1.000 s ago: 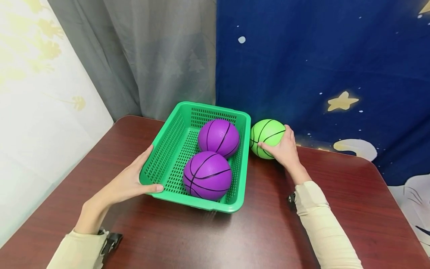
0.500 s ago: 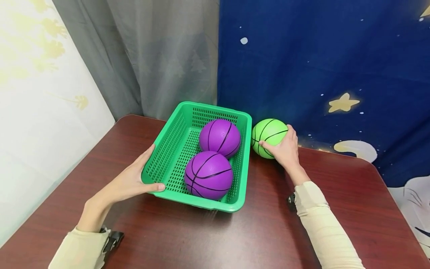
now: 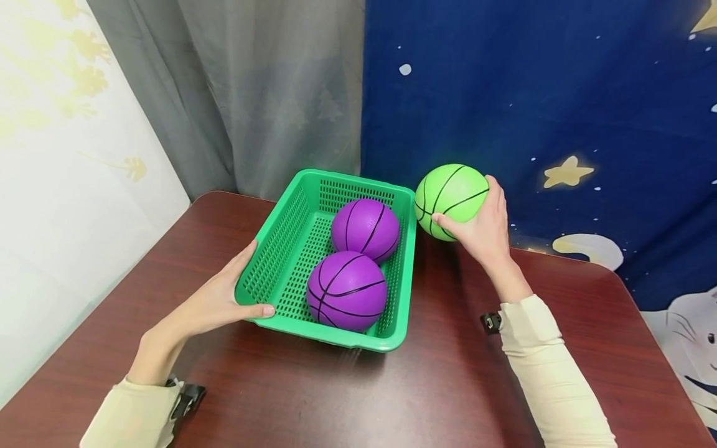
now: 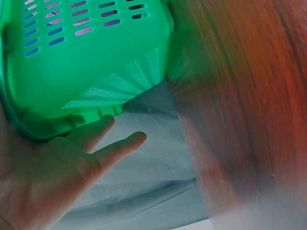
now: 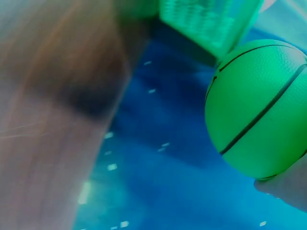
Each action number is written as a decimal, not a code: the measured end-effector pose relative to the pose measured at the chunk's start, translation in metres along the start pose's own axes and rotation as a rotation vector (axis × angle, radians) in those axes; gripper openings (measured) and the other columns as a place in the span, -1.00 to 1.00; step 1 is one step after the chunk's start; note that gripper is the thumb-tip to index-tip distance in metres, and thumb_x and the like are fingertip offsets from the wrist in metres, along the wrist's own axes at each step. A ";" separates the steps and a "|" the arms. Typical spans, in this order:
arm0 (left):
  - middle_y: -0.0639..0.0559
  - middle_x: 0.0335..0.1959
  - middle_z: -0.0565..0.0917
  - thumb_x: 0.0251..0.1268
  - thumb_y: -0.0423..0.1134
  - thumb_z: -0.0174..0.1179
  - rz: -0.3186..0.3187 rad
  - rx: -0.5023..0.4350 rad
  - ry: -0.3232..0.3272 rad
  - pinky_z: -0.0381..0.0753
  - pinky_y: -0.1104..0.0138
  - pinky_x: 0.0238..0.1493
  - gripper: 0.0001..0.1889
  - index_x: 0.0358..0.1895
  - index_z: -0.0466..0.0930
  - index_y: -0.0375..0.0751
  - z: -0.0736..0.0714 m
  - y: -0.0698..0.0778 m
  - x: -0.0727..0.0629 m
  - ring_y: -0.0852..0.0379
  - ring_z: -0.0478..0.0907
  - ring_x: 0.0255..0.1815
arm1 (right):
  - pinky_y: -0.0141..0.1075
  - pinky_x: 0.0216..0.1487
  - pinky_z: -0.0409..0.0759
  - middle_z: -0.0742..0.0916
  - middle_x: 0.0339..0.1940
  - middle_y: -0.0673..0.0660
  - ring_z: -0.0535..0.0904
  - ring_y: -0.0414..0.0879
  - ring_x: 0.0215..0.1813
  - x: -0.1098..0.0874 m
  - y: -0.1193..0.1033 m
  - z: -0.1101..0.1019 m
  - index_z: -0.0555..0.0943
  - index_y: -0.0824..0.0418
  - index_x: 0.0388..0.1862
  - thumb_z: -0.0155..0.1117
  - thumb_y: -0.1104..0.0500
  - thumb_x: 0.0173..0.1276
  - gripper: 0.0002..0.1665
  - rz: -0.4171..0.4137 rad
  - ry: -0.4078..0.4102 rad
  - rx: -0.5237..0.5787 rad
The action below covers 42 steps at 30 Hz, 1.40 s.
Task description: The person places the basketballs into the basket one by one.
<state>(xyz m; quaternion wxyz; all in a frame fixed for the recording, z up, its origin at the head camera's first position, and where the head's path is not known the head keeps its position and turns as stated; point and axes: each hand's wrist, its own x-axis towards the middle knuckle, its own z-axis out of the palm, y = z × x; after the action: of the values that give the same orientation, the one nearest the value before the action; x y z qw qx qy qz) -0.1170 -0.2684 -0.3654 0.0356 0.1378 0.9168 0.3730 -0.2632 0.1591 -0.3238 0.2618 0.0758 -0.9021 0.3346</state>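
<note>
In the head view, a green plastic basket (image 3: 336, 339) holds two purple balls with black basketball lines: one ball (image 3: 365, 231) at the back, the other ball (image 3: 347, 291) in front. My left hand (image 3: 215, 298) grips the basket's near left corner, thumb over the rim and fingers along the outer side. Two of those fingers (image 4: 120, 148) show below the rim in the left wrist view. My right hand (image 3: 484, 227) holds a light green ball (image 3: 452, 198) from its right side, raised off the table beside the basket's far right corner. The right wrist view shows the ball (image 5: 259, 110) above the table's edge.
A dark red wooden table (image 3: 448, 386) bears the basket. Behind its back edge hang a grey curtain (image 3: 280, 93) and a blue curtain (image 3: 504, 93) with stars. A white patterned cloth (image 3: 73, 205) hangs at the left.
My right hand has lifted the green ball from the table, up to about the height of the basket's rim. The left hand, the basket and the purple balls stay in place.
</note>
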 end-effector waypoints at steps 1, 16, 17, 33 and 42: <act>0.09 0.50 -0.21 -0.05 0.10 0.39 0.000 0.001 0.001 0.08 -0.22 0.21 0.20 0.49 -0.39 0.10 0.000 0.000 0.000 -0.05 -0.17 0.46 | 0.08 0.14 0.32 0.36 0.23 0.25 0.27 0.12 0.23 0.001 -0.005 -0.002 0.10 0.25 0.37 0.54 -0.24 -0.26 0.31 -0.020 -0.002 0.009; 0.13 0.49 -0.23 -0.05 0.06 0.41 0.000 -0.030 -0.010 0.09 -0.23 0.20 0.20 0.49 -0.39 0.14 -0.002 0.001 -0.002 -0.04 -0.19 0.46 | -0.03 0.06 0.42 0.37 0.25 0.08 0.35 -0.01 0.17 0.014 -0.081 -0.007 0.13 0.10 0.39 0.56 -0.29 -0.34 0.32 -0.182 -0.102 0.116; 0.13 0.49 -0.23 -0.05 0.06 0.41 0.000 -0.029 -0.010 0.09 -0.23 0.19 0.20 0.48 -0.39 0.13 -0.002 0.001 -0.002 -0.04 -0.19 0.46 | -0.04 0.06 0.42 0.37 0.25 0.08 0.35 -0.02 0.17 0.015 -0.087 -0.006 0.13 0.10 0.39 0.56 -0.29 -0.34 0.32 -0.194 -0.118 0.123; 0.06 0.49 -0.23 -0.04 0.06 0.39 -0.006 -0.007 -0.006 0.10 -0.25 0.18 0.20 0.48 -0.42 0.12 -0.003 -0.001 -0.006 -0.09 -0.18 0.45 | -0.15 0.17 0.34 0.33 0.29 0.18 0.25 -0.01 0.25 0.019 -0.158 0.037 0.10 0.28 0.39 0.51 -0.31 -0.26 0.34 -0.446 -0.430 0.107; 0.05 0.49 -0.22 -0.03 0.07 0.39 -0.006 -0.014 -0.007 0.08 -0.24 0.19 0.19 0.49 -0.41 0.09 -0.002 0.002 -0.005 -0.07 -0.18 0.45 | -0.20 0.15 0.34 0.30 0.33 0.15 0.25 -0.02 0.24 0.018 -0.170 0.053 0.09 0.26 0.39 0.47 -0.34 -0.24 0.33 -0.481 -0.517 0.082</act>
<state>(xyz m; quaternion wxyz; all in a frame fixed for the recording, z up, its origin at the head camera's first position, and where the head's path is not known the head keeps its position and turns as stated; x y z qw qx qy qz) -0.1125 -0.2698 -0.3629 0.0409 0.1360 0.9146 0.3787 -0.2484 -0.0040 -0.2524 0.0932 0.3787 -0.8807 0.2689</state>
